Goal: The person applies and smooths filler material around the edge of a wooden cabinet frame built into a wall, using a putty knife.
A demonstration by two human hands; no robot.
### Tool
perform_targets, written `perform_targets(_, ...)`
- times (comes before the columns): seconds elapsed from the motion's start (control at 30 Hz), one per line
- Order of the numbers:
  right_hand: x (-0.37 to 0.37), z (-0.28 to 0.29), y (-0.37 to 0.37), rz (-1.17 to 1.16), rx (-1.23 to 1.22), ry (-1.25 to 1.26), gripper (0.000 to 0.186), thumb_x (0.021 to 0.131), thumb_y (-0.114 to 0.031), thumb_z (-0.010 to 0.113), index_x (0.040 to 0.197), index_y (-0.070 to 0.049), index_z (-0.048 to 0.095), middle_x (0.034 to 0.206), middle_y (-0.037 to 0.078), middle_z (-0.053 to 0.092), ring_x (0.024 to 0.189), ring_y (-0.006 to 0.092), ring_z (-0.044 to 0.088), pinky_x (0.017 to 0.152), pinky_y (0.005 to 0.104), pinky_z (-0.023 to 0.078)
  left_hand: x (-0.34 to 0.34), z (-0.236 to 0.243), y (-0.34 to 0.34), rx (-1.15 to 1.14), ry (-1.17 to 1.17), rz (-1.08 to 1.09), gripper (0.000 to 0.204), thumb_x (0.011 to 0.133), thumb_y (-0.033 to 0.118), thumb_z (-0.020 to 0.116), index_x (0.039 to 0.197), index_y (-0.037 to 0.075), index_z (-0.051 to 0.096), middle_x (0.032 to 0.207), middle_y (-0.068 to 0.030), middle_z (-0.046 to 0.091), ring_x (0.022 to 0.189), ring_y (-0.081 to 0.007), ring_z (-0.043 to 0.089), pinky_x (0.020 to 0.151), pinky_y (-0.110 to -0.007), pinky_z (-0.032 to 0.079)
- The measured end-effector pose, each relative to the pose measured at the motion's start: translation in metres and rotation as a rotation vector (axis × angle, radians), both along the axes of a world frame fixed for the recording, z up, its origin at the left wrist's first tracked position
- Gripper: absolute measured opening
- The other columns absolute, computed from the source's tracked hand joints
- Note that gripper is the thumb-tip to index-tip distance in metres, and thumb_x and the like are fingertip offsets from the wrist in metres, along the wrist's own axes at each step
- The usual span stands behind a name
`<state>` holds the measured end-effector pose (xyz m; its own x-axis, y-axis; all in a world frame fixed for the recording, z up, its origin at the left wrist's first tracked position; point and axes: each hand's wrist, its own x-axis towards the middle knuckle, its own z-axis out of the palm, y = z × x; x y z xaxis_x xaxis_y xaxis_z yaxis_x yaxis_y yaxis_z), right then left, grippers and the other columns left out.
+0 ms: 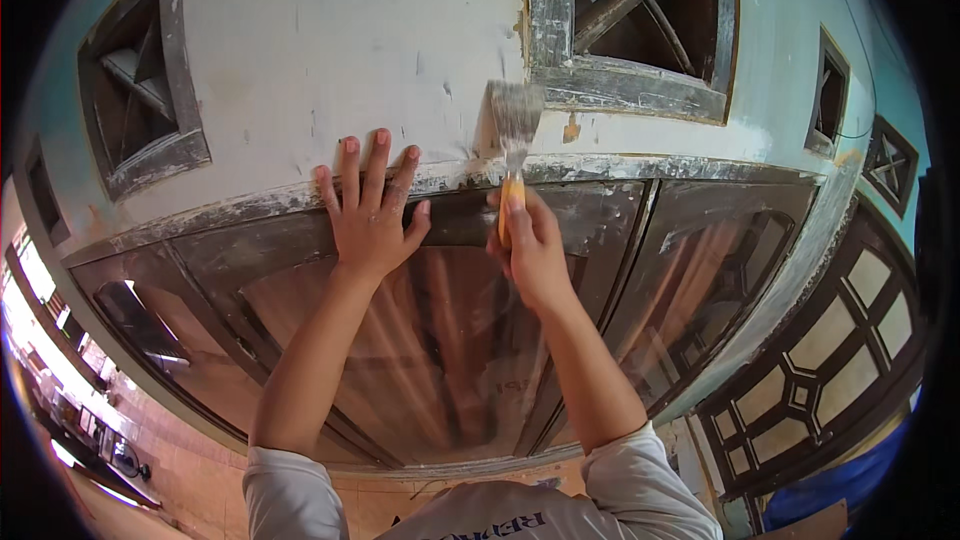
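My right hand [533, 240] is wrapped round the yellow-orange handle of a putty knife [516, 125]. Its wide, worn metal blade points up and lies against the pale wall [350, 50], just left of the lower corner of a vent opening. With fingers spread, my left hand [375, 210] rests flat at the top of the window frame, its fingertips on the wall. Between wall and dark window runs a weathered wooden ledge [265, 202], streaked with white residue. Dark patches and scrapes mark the wall around the blade.
A vent with crossed slats [640, 100] is above right, another vent [150, 160] at the left. Below my hands are glazed window panels [440, 340] with curtains behind. A dark panelled door [820, 360] stands at the right. Tiled floor [370, 500] shows at the bottom.
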<state>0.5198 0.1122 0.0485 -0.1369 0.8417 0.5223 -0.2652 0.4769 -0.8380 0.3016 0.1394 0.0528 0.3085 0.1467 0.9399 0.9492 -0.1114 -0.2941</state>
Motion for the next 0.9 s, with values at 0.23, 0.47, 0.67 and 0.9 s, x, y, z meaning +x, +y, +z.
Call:
perform_targets(0.23, 0.009, 0.049, -0.004, -0.059, 0.073, 0.016, 0.035, 0.107, -0.035, 0.043, 0.119, -0.004, 0.055, 0.068, 0.003, 0.056, 0.055, 0.0067, 0.048, 0.049, 0.0233, 0.035, -0.001, 0.053, -0.028, -0.123, 0.035, 0.0, 0.066, 0.086, 0.037, 0.062, 0.148, 0.023, 0.048, 0.164, -0.0064, 0.027, 0.151, -0.0345, 0.021, 0.117, -0.065, 0.012)
perform_targets(0.47, 0.029, 0.12, -0.006, -0.127, 0.203, 0.039, 0.036, 0.102, -0.028, 0.055, 0.13, -0.007, 0.048, 0.081, 0.004, 0.058, 0.064, 0.0084, 0.051, 0.054, 0.0237, 0.038, -0.017, 0.16, -0.025, 0.059, 0.087, 0.072, 0.061, 0.093, 0.038, 0.059, 0.15, 0.026, 0.045, 0.164, -0.0046, 0.027, 0.151, -0.0336, 0.021, 0.117, -0.064, 0.017)
perform_targets(0.67, 0.076, 0.161, 0.011, -0.304, 0.494, 0.112, 0.034, 0.095, -0.012, 0.062, 0.125, -0.007, 0.046, 0.092, 0.003, 0.056, 0.073, 0.0081, 0.048, 0.063, 0.026, 0.041, -0.007, 0.2, -0.022, 0.063, 0.122, 0.142, 0.062, 0.095, 0.038, 0.058, 0.153, 0.026, 0.04, 0.165, -0.0056, 0.023, 0.151, -0.0342, 0.019, 0.118, -0.062, 0.017)
perform_targets(0.9, 0.119, 0.232, 0.046, -0.96, 0.814, -0.109, 0.03, 0.093, -0.024, 0.064, 0.114, -0.002, 0.059, 0.081, 0.018, 0.07, 0.069, 0.0269, 0.067, 0.067, 0.0368, 0.051, 0.003, 0.238, -0.011, 0.125, 0.154, 0.155, 0.061, 0.096, 0.042, 0.055, 0.153, 0.028, 0.04, 0.165, -0.005, 0.025, 0.151, -0.0343, 0.021, 0.119, -0.062, 0.017)
